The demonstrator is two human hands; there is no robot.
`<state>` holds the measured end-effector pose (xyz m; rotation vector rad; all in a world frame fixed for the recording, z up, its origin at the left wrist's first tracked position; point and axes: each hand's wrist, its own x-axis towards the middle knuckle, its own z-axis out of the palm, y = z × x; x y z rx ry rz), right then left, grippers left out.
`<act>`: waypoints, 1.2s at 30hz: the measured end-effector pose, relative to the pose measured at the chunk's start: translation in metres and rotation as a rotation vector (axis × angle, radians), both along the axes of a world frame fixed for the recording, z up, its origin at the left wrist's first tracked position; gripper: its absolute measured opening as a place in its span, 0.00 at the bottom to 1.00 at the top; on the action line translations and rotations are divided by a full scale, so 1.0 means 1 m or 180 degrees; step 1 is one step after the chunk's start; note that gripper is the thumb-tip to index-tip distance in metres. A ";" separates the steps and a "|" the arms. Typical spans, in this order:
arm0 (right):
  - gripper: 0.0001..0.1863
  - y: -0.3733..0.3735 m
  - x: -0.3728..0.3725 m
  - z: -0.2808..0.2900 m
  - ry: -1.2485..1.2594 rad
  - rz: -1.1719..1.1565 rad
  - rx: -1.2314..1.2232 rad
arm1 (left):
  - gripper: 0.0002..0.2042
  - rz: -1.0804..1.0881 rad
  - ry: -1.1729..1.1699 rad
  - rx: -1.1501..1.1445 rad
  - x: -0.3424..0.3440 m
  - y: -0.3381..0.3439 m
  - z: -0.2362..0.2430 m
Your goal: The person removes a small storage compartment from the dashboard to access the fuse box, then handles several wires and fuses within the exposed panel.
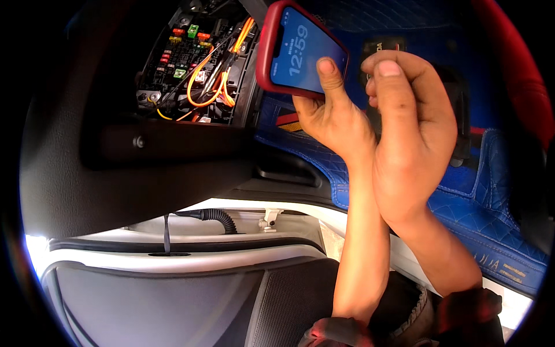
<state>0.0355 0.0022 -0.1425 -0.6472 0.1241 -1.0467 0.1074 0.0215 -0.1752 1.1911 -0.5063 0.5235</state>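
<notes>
My left hand (335,121) holds a phone in a red case (267,52), its thumb over the lit blue screen and its fingers underneath. The phone is tilted, beside an open fuse box (182,63) with small coloured fuses and looped orange wires (196,98). My right hand (407,133) is to the right of the phone, fingers curled and thumb near the index fingertip; whatever they may hold is hidden. Its wrist lies close beside my left forearm, overlapping it in view. Behind my right hand is a dark object (461,141) that I cannot make out.
I look into a car interior. Black trim (115,173) surrounds the fuse box, a blue quilted mat (491,220) lies behind my hands, and a curved red piece (520,87) is at the right. An open door (156,301), with a ribbed cable sleeve (219,217), fills the lower left.
</notes>
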 end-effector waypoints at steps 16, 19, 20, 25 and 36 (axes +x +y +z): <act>0.12 -0.037 0.129 0.068 -0.0487 0.0361 -0.3083 | 0.24 0.0811 -0.0212 -0.0200 -0.030 0.026 0.032; 0.15 -0.046 0.150 0.074 -0.0254 0.0354 -0.3996 | 0.25 0.0704 -0.0139 -0.0160 -0.034 0.019 0.029; 0.17 -0.048 0.155 0.070 -0.0124 0.0502 -0.4113 | 0.25 0.0682 -0.0110 -0.0144 -0.035 0.017 0.028; 0.21 -0.048 0.148 0.061 0.0147 0.0395 -0.4531 | 0.20 0.0671 -0.0017 -0.0304 -0.034 0.016 0.024; 0.17 -0.061 0.144 0.053 -0.0704 0.0309 -0.4071 | 0.15 0.0926 -0.0387 0.0038 -0.047 0.003 0.024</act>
